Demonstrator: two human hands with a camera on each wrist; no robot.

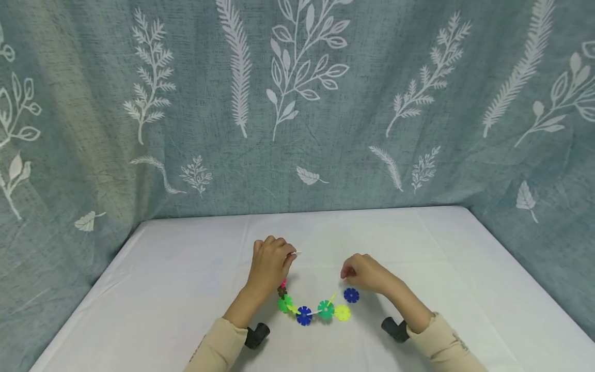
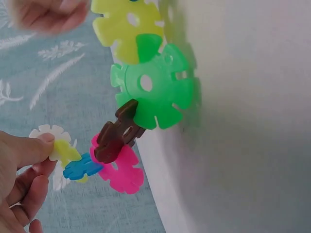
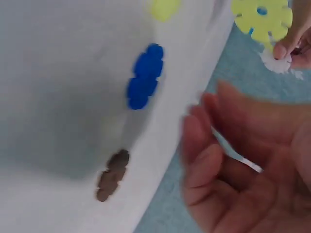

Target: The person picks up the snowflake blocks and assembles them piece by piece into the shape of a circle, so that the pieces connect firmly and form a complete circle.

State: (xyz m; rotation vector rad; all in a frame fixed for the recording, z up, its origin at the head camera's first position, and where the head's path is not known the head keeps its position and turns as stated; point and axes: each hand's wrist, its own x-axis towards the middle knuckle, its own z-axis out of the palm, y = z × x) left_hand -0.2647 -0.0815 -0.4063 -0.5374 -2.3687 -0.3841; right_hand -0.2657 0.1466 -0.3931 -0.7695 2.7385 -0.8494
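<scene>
My left hand (image 1: 269,262) pinches a white notched plastic disc (image 2: 47,133) between thumb and finger, raised above the table. From it runs a curved chain of interlocked discs: a small blue disc (image 2: 82,166), a pink disc (image 2: 125,174), a brown disc (image 2: 111,144), a green disc (image 2: 167,92) and more. In the head view the chain continues through a dark blue disc (image 1: 304,315) to a teal disc (image 1: 326,310). My right hand (image 1: 369,274) hovers with fingers loosely bent, nothing visible between them. Near it lie a loose blue disc (image 3: 146,77) and a brown disc (image 3: 112,175).
A yellow disc (image 1: 342,312) lies beside the teal one; whether they are joined I cannot tell. White cloth covers the table (image 1: 186,289). A leaf-patterned curtain (image 1: 325,155) hangs behind it. Black wrist mounts (image 1: 257,336) sit under both forearms.
</scene>
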